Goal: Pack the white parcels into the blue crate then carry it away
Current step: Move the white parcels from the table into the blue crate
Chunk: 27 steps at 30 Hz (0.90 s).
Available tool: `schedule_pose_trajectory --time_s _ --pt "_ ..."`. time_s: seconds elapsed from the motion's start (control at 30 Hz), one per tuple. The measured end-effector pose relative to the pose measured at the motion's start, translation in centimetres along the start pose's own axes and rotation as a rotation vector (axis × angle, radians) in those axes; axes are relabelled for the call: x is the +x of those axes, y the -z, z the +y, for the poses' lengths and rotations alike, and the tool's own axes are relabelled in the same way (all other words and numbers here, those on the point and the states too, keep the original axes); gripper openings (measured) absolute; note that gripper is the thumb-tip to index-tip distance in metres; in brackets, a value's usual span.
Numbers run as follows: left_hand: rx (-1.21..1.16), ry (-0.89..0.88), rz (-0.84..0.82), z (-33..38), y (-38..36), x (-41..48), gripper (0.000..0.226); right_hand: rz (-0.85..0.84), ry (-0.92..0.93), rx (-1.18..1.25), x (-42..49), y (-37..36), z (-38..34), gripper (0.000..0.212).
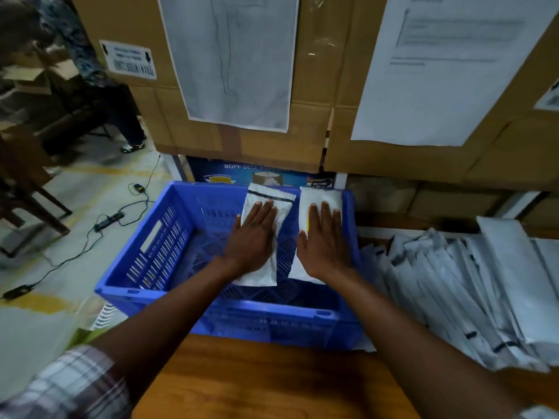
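1. A wooden table [266, 382] faces stacked cardboard boxes [317, 140] hung with paper sheets [236, 55]; pale floor [75, 182] lies to the left.
2. The slotted blue crate [145, 285] sits beyond the bare wood. Inside it, toward the right, lie a left parcel [266, 195] and a right parcel [320, 195].
3. The left hand [252, 237] and right hand [322, 240] press flat on them, fingers straight.
4. A parcel heap [484, 291] lies just right of the crate; cables [109, 220] trail over the floor.

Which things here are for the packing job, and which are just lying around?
For the job: blue crate, left parcel under the left hand, right parcel under the right hand, pile of parcels beside the crate.
Just lying about: cardboard boxes, paper sheets, power strip on the floor.
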<state>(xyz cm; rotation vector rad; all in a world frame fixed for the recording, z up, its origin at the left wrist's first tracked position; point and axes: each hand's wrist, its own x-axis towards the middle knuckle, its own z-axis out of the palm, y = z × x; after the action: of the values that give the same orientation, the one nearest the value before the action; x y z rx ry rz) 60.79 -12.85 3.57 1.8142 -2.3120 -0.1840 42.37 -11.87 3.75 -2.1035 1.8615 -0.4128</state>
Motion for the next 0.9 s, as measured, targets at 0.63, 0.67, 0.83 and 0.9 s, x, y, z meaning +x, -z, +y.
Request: schedule_pose_trajectory --time_s 0.63,0.67,0.83,0.9 --pt "0.017 -0.081 -0.425 -2.6 -10.0 2.3 0.055 -0.532 -0.139 -0.138 1.6 -8.6 4.6 0.080" --pt "0.047 -0.093 -0.509 -2.7 -10.7 2.4 0.053 -0.575 -0.158 -0.148 1.8 -8.9 4.7 0.081" --pt "-0.012 -0.012 -0.603 -1.8 -12.6 2.0 0.073 -0.680 -0.193 -0.138 1.9 -9.4 4.8 0.094" --pt "0.027 0.004 -0.637 -1.7 -13.0 2.1 0.076 -0.677 -0.202 -0.131 2.0 -9.3 4.7 0.097"
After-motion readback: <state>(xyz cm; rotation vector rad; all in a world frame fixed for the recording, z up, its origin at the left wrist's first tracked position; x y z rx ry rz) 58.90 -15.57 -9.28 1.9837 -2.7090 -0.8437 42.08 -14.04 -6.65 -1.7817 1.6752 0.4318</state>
